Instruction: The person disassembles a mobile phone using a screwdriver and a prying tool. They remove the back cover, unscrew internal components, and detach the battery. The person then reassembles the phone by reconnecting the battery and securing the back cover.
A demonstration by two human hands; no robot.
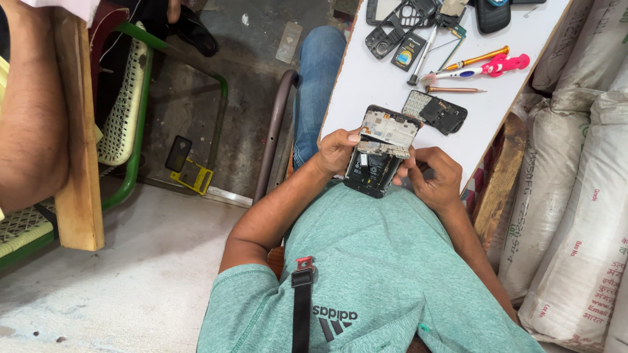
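Opened phone (383,150): back cover off, internals facing up; it was held over the near edge of the white table (366,78), against the person's lap, which kept it close under the eyes and let the table edge steady it.
Left hand (335,151): closed around the phone's left edge, thumb on the upper frame; it served as the clamp.
Right hand (433,176): curled at the phone's right side, fingertips on the lower half of the body; whether it pinched a small part could not be told.
Loose inner cover (437,111): lay on the table just beyond the phone, apart from it, within reach.
Tools: an orange-handled screwdriver (476,59), a pink-handled brush (484,68) and a thin metal pick (454,89) lay side by side past the cover, handles toward the right hand's side.
Spare parts: a black keypad frame (392,29) and a flat battery (409,51) sat at the far end, clear of the working edge.
Surroundings: stacked white sacks (575,196) stood to the right, a green chair (131,104) to the left.
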